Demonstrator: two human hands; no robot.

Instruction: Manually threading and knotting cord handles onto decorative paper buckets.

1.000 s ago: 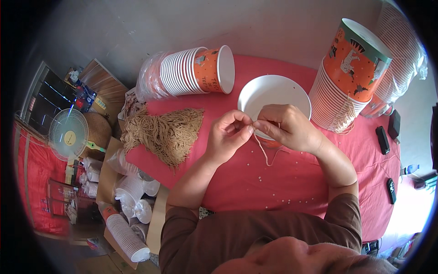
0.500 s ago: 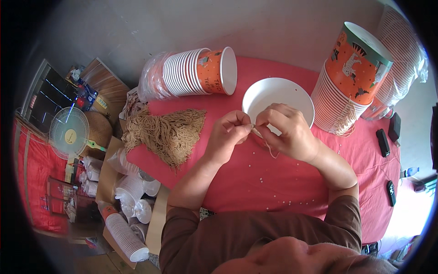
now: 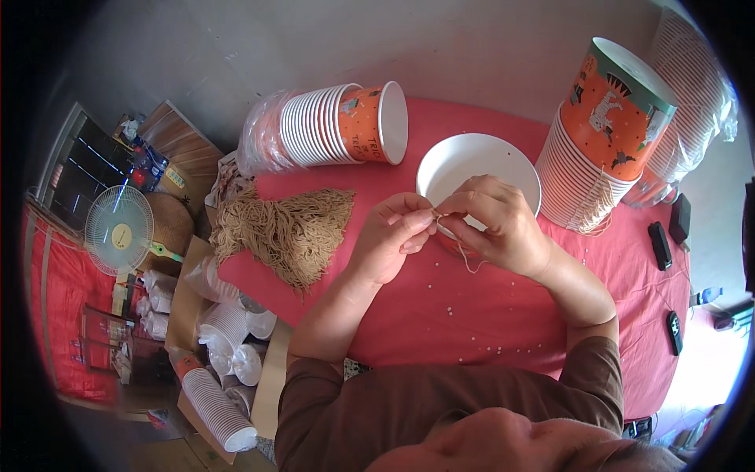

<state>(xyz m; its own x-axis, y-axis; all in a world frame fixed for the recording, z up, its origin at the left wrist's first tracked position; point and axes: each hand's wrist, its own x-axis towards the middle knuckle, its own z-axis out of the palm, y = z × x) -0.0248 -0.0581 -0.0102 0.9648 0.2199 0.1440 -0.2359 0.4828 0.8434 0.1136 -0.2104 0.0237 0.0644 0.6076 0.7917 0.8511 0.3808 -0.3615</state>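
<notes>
My left hand [image 3: 395, 236] and my right hand [image 3: 495, 226] meet just in front of a white paper bucket [image 3: 448, 161]. Between their fingertips they pinch a thin beige cord [image 3: 469, 263], whose loose end dangles under my right hand. Where the fingers meet, the cord looks looped, but the detail is too small to make out. To the left of my left hand lies a thick bundle of tan cords [image 3: 287, 232]. More cord [image 3: 594, 206] hangs on the side of the tall stack of orange paper buckets [image 3: 599, 118] at the right.
A nested stack of buckets [image 3: 314, 126], partly in clear plastic, lies on its side at the back. Small white dots are scattered over the red tablecloth [image 3: 409, 322]. Black devices [image 3: 661, 245] lie at the right edge. A cardboard box [image 3: 189, 303] of wrapped cups and a fan [image 3: 119, 228] stand left.
My fingers have shifted slightly around the cord, and the left hand's lower fingers have loosened a little. The cord's hanging end has moved slightly. Everything else stays where it was.
</notes>
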